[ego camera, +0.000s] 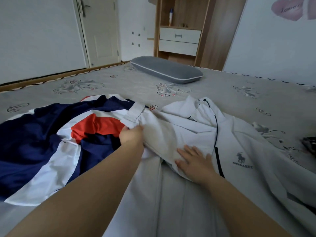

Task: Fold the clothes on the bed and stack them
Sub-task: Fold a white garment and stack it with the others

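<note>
A white jacket (239,147) with a dark zip line and a horse logo lies spread over the right half of the bed (102,82). My left hand (131,135) grips its white sleeve near the cuff, lifting the cloth a little. My right hand (195,161) lies flat, fingers straight, pressing the jacket's body beside the zip. A navy, white and red garment (51,134) lies crumpled on the left, touching the sleeve.
A grey pillow (165,70) lies at the far side of the bed. Behind it stand a wooden shelf unit with white drawers (179,40) and a closed door (100,31). A dark patterned item (310,142) shows at the right edge.
</note>
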